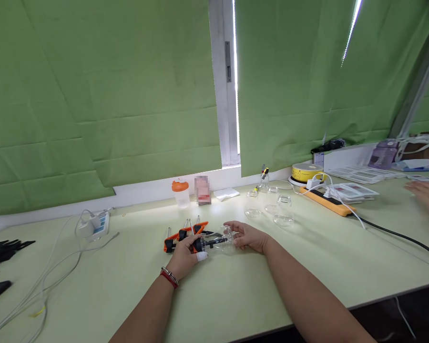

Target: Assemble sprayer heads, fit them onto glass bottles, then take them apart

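My left hand [185,257] is closed round the black barrel of a small pump-like tool [208,244], thumb bandaged in white, a red bracelet on the wrist. My right hand [248,237] pinches a small clear glass cup [229,237] that sits on the tool's tip. Both hands rest on the pale green table [236,290]. Just behind the left hand lie orange-and-black tools [184,232] with metal stems pointing up.
Three clear glass cups [271,207] stand behind my right hand. An orange-lidded jar [180,192] is by the wall. A power strip [95,225] with cables lies left, an orange power strip [327,201] and yellow device [306,172] right. Another person's hand [427,195] rests at the far right.
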### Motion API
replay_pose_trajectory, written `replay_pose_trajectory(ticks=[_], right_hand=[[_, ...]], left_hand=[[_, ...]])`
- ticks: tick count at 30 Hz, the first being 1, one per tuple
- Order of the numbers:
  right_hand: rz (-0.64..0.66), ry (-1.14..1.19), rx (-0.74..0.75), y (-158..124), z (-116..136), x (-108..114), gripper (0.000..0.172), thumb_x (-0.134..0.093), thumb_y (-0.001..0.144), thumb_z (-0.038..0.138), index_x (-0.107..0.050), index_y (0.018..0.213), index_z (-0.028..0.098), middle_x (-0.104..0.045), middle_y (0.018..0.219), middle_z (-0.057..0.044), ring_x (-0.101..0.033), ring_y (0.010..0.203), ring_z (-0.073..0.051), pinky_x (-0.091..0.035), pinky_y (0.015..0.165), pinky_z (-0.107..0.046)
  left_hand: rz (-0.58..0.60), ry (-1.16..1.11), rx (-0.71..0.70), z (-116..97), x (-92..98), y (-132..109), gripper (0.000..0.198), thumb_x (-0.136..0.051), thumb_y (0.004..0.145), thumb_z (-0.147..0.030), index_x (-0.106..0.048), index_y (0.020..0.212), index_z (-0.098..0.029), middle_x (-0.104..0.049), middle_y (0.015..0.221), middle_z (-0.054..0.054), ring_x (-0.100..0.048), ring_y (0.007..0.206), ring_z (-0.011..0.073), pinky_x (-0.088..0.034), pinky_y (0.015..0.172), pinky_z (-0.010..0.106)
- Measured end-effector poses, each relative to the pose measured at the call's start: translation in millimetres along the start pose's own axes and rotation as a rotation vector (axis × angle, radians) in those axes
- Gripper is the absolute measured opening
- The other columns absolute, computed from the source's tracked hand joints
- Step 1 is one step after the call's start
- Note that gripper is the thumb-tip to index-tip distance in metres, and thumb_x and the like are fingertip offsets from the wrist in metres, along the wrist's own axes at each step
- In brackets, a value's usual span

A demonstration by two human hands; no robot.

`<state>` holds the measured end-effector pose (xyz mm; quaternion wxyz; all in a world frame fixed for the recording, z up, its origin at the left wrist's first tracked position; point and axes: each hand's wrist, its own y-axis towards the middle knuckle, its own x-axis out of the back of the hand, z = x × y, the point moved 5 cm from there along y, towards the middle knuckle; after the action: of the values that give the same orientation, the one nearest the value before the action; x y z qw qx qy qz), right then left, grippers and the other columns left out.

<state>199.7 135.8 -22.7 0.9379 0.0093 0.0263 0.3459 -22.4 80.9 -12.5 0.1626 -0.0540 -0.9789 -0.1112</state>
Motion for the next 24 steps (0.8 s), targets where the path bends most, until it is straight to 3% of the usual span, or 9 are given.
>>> replay_pose_trajectory(ticks=[4, 10, 18, 21, 24], right_hand=[[0.013, -0.022, 0.008, -0.9, 3.4, -2.3, 0.067, -0.078, 0.056, 0.027, -0.052, 0.118, 0.022, -0.054, 0.114, -0.007, -0.052, 0.066, -0.009, -0.036, 0.043, -0.016], [0.018, -0.058, -0.009, -1.8, 7.3, -6.9, 0.043, -0.073, 0.063, 0.036, -0.061, 0.100, 0.017, -0.061, 0.092, -0.005, -0.050, 0.057, -0.008, -0.033, 0.042, -0.017], [0.018, -0.093, -0.044, 0.4, 2.7, -5.3, 0.036, -0.065, 0.072, 0.044, -0.062, 0.092, 0.014, -0.059, 0.072, -0.003, -0.048, 0.053, -0.007, -0.032, 0.042, -0.017], [0.022, -0.081, -0.036, 0.3, 1.9, -4.6, 0.041, -0.064, 0.073, 0.044, -0.061, 0.101, 0.014, -0.059, 0.079, -0.004, -0.050, 0.056, -0.008, -0.033, 0.042, -0.018], [-0.010, -0.041, -0.013, -0.5, 2.2, -2.0, 0.064, -0.075, 0.062, 0.036, -0.051, 0.120, 0.023, -0.053, 0.109, -0.007, -0.051, 0.063, -0.008, -0.035, 0.043, -0.017]], left_hand=[[0.003, 0.012, -0.001, -2.2, -0.4, -0.1, 0.060, -0.079, 0.054, -0.029, -0.062, 0.111, -0.017, -0.064, 0.105, 0.008, -0.060, 0.093, 0.0231, -0.048, 0.084, 0.033], [-0.002, -0.001, 0.016, -4.4, -1.0, -0.6, 0.061, -0.079, 0.053, -0.029, -0.062, 0.110, -0.016, -0.064, 0.100, 0.007, -0.061, 0.090, 0.0227, -0.049, 0.083, 0.034], [-0.015, 0.049, -0.005, -7.1, -0.3, -0.5, 0.059, -0.079, 0.054, -0.027, -0.062, 0.109, -0.016, -0.063, 0.102, 0.008, -0.060, 0.092, 0.0237, -0.049, 0.083, 0.034], [-0.017, 0.045, 0.002, -2.5, -0.2, 0.1, 0.059, -0.079, 0.054, -0.027, -0.061, 0.110, -0.016, -0.063, 0.105, 0.009, -0.060, 0.094, 0.0242, -0.048, 0.086, 0.035], [-0.005, 0.008, 0.008, 1.2, -1.2, 0.6, 0.059, -0.078, 0.055, -0.027, -0.061, 0.111, -0.016, -0.064, 0.105, 0.009, -0.060, 0.096, 0.0242, -0.048, 0.086, 0.035]])
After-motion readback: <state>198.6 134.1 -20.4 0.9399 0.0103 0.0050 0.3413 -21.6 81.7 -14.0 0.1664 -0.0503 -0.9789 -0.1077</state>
